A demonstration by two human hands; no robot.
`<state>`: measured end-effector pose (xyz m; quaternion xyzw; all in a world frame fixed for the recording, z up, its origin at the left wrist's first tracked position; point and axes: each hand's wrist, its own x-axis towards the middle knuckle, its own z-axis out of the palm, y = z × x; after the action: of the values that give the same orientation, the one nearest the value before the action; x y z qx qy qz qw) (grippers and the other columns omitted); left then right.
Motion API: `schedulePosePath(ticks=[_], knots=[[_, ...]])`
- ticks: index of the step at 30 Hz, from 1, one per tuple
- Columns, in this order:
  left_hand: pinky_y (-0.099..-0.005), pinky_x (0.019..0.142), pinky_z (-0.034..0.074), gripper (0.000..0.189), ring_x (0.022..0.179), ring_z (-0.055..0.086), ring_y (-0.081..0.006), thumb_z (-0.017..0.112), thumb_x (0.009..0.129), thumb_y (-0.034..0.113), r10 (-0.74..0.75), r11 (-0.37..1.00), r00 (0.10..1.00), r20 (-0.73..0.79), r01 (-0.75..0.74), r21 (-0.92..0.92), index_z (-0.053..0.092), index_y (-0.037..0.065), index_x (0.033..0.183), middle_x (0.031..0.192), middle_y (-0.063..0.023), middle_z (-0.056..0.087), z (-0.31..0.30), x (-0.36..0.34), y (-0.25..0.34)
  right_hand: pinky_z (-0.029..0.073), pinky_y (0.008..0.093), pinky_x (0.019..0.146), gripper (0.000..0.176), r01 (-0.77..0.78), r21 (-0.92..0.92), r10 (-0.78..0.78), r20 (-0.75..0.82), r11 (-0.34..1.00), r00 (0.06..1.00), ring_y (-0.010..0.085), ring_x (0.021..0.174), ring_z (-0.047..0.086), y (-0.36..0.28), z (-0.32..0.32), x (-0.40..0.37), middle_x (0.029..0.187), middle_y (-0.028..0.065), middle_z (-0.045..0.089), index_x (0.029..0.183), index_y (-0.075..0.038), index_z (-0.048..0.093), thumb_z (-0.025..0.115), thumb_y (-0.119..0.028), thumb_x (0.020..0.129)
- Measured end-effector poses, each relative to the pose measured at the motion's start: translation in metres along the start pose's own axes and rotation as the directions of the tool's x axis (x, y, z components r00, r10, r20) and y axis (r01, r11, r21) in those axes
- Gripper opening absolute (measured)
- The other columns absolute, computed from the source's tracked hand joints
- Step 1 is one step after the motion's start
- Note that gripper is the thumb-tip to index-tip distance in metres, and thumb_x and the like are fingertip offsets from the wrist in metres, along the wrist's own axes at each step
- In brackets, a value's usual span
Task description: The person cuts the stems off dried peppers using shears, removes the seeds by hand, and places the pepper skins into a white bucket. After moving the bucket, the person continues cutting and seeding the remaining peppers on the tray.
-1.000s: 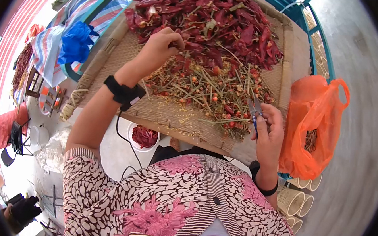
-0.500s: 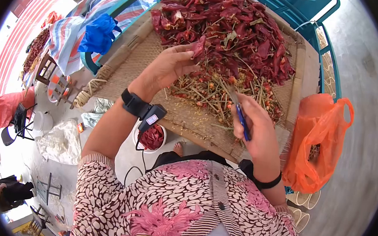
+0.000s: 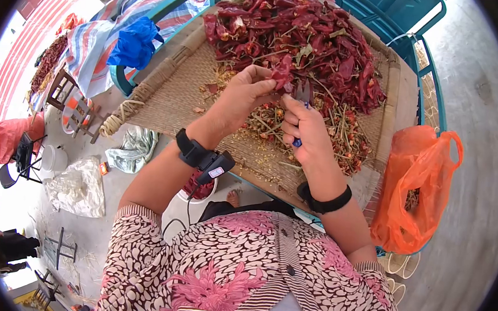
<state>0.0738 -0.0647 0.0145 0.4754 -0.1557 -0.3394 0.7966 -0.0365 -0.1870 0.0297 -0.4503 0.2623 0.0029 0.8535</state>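
My left hand pinches a dried red chili pepper over the middle of the woven tray. Close beside it, my right hand is wrapped round a pair of blue-handled scissors, whose blades point away from me, right at the pepper. Most of the scissors' handle is hidden by my fingers. Behind both hands lies a big heap of dried red chili peppers. Cut stems and pepper tops are strewn on the tray under and beside my right hand, with yellow seeds nearer me.
An orange plastic bag hangs at the tray's right side. Teal metal rails run around the tray, with a blue bag on the left. Below the tray's front edge stands a white bucket holding red peppers.
My left hand has moved right and my right hand left and away from me, bringing the scissors up to the pepper. The bucket is now more covered by my left forearm.
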Motion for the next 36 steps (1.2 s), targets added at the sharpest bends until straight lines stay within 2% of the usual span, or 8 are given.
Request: schedulePosePath(ticks=[7,10,14,18,21,24,32,36], knots=[[-0.0376,0.101,0.038,0.048,0.116,0.051,-0.0235,0.063,0.087,0.014,0.123,0.900,0.992,-0.029,-0.099,0.424,0.046,0.004,0.131,0.125,-0.0120,0.054,-0.013,0.019,0.003,0.029,0.0241,0.040,0.010,0.129,-0.041,-0.132,-0.080,0.991,0.988,0.0054,0.042,0.034,0.007,-0.004,0.002,0.058,-0.0067,0.041,0.085,-0.010,0.054,0.057,-0.018,0.091],[-0.0420,0.108,0.029,0.067,0.127,0.041,-0.0304,0.068,0.079,0.013,0.616,0.054,0.750,0.241,-0.346,0.937,0.041,0.009,0.140,0.134,-0.0142,0.049,-0.009,0.023,0.000,0.029,0.0228,0.040,0.010,0.169,-0.145,-0.182,-0.083,0.975,0.980,0.0046,0.042,0.034,0.003,-0.005,0.000,0.058,-0.0067,0.042,0.085,-0.010,0.054,0.057,-0.019,0.090],[-0.0458,0.112,0.021,0.083,0.133,0.036,-0.0309,0.070,0.074,0.014,0.240,-0.277,0.746,0.621,-0.560,0.781,0.029,0.014,0.147,0.137,-0.0130,0.047,0.010,-0.010,0.014,0.028,0.0232,0.042,0.010,0.195,-0.333,-0.224,-0.050,0.922,0.973,0.0038,0.045,0.035,-0.006,-0.005,-0.014,0.059,-0.0060,0.042,0.083,-0.008,0.052,0.054,-0.016,0.089],[-0.0384,0.099,0.040,0.072,0.119,0.050,-0.0304,0.068,0.081,0.011,0.170,0.307,0.930,0.325,-0.364,0.879,0.034,0.010,0.144,0.123,-0.0158,0.057,0.013,-0.023,0.015,0.027,0.0229,0.047,0.013,0.348,-0.571,-0.428,-0.006,0.744,0.904,0.0028,0.052,0.033,0.000,-0.014,-0.016,0.062,-0.0062,0.041,0.082,-0.007,0.053,0.054,-0.018,0.089],[-0.0360,0.090,0.045,0.056,0.111,0.055,-0.0305,0.066,0.085,0.013,0.342,0.212,0.811,0.474,-0.558,0.802,0.044,0.006,0.136,0.118,-0.0172,0.058,0.008,-0.026,0.004,0.029,0.0237,0.049,0.015,0.405,-0.569,-0.495,-0.004,0.716,0.869,0.0035,0.056,0.034,0.002,-0.013,-0.021,0.063,-0.0054,0.041,0.082,-0.006,0.054,0.055,-0.018,0.091],[-0.0385,0.088,0.044,0.044,0.102,0.056,-0.0327,0.063,0.087,0.013,0.206,0.463,0.915,0.348,-0.404,0.789,0.050,0.002,0.128,0.111,-0.0177,0.058,0.020,-0.040,0.009,0.031,0.0244,0.050,0.015,0.463,-0.619,-0.593,-0.006,0.635,0.805,0.0041,0.057,0.037,0.000,-0.001,-0.031,0.063,-0.0040,0.044,0.082,-0.005,0.055,0.058,-0.017,0.091],[-0.0382,0.083,0.044,0.038,0.096,0.053,-0.0331,0.057,0.092,0.013,0.341,0.389,0.857,0.386,-0.502,0.772,0.047,0.000,0.127,0.107,-0.0182,0.053,0.015,-0.044,-0.019,0.038,0.0249,0.056,0.016,0.571,-0.735,-0.783,0.089,0.366,0.616,0.0072,0.062,0.044,0.009,-0.005,-0.027,0.070,0.0003,0.053,0.086,-0.002,0.060,0.066,-0.016,0.089],[-0.0373,0.084,0.043,0.036,0.095,0.053,-0.0317,0.055,0.094,0.014,0.329,0.485,0.884,0.332,-0.460,0.744,0.048,-0.001,0.126,0.108,-0.0172,0.054,0.026,-0.056,-0.018,0.042,0.0245,0.061,0.014,0.514,-0.674,-0.694,0.003,0.530,0.720,0.0089,0.066,0.050,0.007,0.000,-0.034,0.073,0.0030,0.057,0.091,-0.003,0.064,0.068,-0.016,0.087]])
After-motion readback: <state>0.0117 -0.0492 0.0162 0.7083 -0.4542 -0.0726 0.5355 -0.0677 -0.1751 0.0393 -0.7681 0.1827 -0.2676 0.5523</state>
